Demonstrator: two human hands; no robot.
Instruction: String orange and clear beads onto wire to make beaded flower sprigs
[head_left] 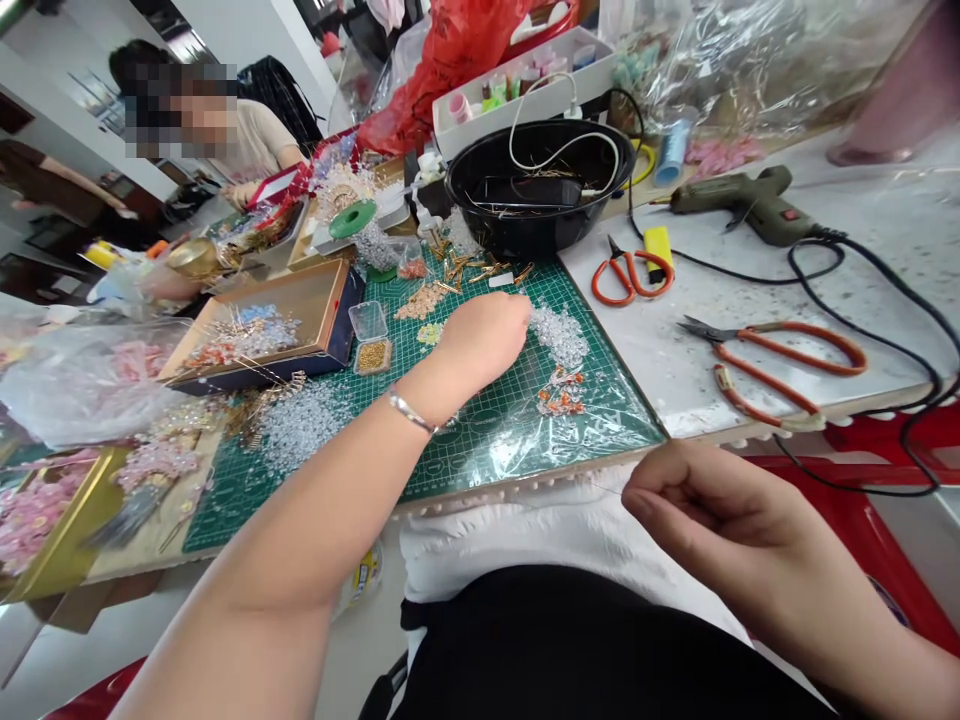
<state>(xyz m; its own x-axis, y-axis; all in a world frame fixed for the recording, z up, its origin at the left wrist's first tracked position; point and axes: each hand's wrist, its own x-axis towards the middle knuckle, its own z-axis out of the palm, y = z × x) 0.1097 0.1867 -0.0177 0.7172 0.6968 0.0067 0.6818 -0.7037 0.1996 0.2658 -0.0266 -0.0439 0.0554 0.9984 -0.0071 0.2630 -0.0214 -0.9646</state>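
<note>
My left hand [487, 335] is over the green cutting mat [480, 455], its fingers curled down beside a pile of clear beads [561, 335]; what they hold, if anything, is hidden. In front of the table edge, my right hand [720, 520] is closed in a pinch on a thin wire, of which only a faint line shows. Orange-and-clear beaded pieces [561, 392] lie close to the mat's right edge. Beyond my left hand are peach beads [421, 300] and yellowish beads [429, 334]. A small clear box [373, 355] of gold beads stands open to its left.
Orange-handled pliers [780, 345], small orange-handled snips [626, 280] and a glue gun [750, 205] with a looping cord occupy the right side. A black bowl [517, 225] stands at the back. Leftward are an open box [330, 310] and loose pale beads [304, 425]. A person [251, 140] sits beyond.
</note>
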